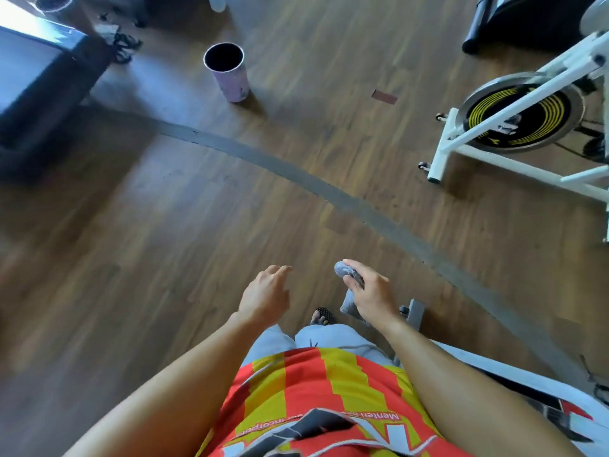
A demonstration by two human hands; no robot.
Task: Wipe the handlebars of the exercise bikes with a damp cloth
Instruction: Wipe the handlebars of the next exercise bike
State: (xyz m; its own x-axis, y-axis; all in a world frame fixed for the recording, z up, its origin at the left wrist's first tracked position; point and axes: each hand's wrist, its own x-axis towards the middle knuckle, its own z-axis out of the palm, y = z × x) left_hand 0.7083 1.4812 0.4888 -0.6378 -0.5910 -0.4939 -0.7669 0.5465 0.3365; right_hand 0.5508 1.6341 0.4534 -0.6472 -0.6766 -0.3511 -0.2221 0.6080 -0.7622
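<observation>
— Head view looks straight down at a wood floor (164, 225), with both bare arms reaching out in front of a red and yellow shirt (316, 390). Which step would you say this is?

— Carrying, I think, not wiping. The right hand (370, 296) has its fingers (354, 270) closed around a grey cloth (342, 268); one bunched end sticks out above the thumb and another end hangs below the palm. Nothing is under it but floor.

— And the left hand (265, 296)?

— Empty, with the fingers loosely spread and a little curled, hanging just left of the right hand. It touches nothing.

— Where are the bikes?

— One white exercise bike (514, 127) stands far right, its black and yellow flywheel (522, 118) plain to see. Its handlebars are out of the picture. A second white frame (514, 380) runs along the near right edge, close beside the person's right arm. No handlebars show there either.

— So the next move?

— My guess is that the person must turn toward a bike and raise the view until a handlebar comes up, then lay the cloth around the grip and rub along it. The free hand could steady the frame.

— Anything in the way?

— A pale cup-shaped bin (227, 72) stands far left of centre, well apart from both bikes, and a dark strip (329, 186) crosses the floor. Neither looks like a hindrance. I can't tell whether the cloth is damp.
</observation>
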